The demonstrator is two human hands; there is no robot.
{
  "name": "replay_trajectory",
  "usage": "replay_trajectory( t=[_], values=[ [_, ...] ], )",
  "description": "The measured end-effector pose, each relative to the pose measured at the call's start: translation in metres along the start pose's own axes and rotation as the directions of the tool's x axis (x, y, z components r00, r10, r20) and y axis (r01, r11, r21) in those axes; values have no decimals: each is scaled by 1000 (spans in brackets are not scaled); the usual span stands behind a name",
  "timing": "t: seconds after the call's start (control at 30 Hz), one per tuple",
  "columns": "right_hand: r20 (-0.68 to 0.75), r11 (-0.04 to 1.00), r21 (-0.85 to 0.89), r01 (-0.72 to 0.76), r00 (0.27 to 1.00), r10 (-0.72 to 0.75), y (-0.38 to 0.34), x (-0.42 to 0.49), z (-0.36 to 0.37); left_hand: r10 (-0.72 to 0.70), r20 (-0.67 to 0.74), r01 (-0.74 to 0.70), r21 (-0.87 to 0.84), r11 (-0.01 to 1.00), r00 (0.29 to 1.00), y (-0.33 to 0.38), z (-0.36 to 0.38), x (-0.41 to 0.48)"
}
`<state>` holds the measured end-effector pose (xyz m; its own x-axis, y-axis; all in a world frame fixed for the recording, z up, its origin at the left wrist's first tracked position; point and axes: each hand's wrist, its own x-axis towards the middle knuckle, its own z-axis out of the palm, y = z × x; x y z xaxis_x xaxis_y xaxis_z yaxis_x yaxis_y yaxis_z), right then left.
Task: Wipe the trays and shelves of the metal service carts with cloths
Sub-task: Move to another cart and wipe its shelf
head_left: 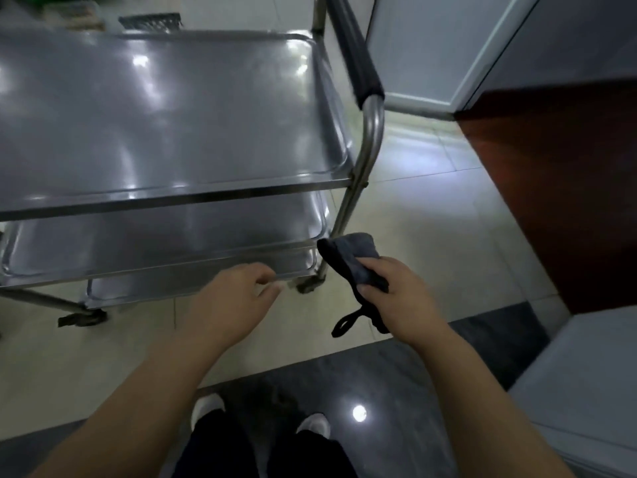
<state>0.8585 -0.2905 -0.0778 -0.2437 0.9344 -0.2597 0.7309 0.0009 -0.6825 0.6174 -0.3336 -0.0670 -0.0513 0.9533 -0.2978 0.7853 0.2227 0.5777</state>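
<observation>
Standing surface: pale tiled floor (431, 215), glossy, with a dark polished strip (379, 374) nearest the person; a light reflects off the strip.
Room, right side: red-brown panel (551, 184) with a pale framed door (431, 46) behind it; a white unit (586, 391) stands at the lower right.
Room, far side: dark slotted basket (150, 20) beyond the cart's far edge, blurred.
Cart (370, 139): stainless tube frame on casters, standing on the pale tiles in front of the person.
Handle grip (355, 53): dark sleeve over the push bar at the cart's right end.
Top tray (172, 115): bare metal with a raised rim, showing light reflections.
Middle shelf (172, 236): directly under the top tray, only its front part visible.
Bottom shelf (138, 288): lowest level, just above the floor.
Caster (308, 284): at the near right corner, beside the frame leg.
Cloth (351, 260): dark grey, bunched, off the cart; it is in the air just beside the near right leg, at middle-shelf height.
Cloth loop (344, 324): hangs free below the right hand.
Right hand (403, 298): grips the cloth, thumb on top and fingers wrapped beneath.
Left hand (238, 294): holds nothing, fingers loosely curled, in front of the bottom shelf's front rim; contact cannot be told because of blur.
Hand spacing: the cloth lies between the cart's leg and the right hand, apart from the left hand.
Shoes (313, 426): white, on the dark strip.
</observation>
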Motion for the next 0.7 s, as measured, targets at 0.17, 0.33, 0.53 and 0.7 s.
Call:
replay_trajectory(
  t=[0.17, 0.33, 0.53, 0.7],
  values=[
    [-85, 990, 131, -56, 994, 68, 24, 6, -75, 80, 13, -79, -90, 993, 997, 84, 12, 32],
    [-185, 984, 133, -115, 973, 139, 65, 36, -145, 207, 27, -203, -106, 973, 978, 160, 33, 94],
    [-337, 979, 53, -196, 920, 203, 99, 87, -248, 380, 79, -377, -45, 925, 922, 268, 61, 200],
    [-432, 979, 50, -199, 879, 201, 128, 128, -321, 448, 91, -453, 50, 890, 890, 338, 66, 281]
  ],
)
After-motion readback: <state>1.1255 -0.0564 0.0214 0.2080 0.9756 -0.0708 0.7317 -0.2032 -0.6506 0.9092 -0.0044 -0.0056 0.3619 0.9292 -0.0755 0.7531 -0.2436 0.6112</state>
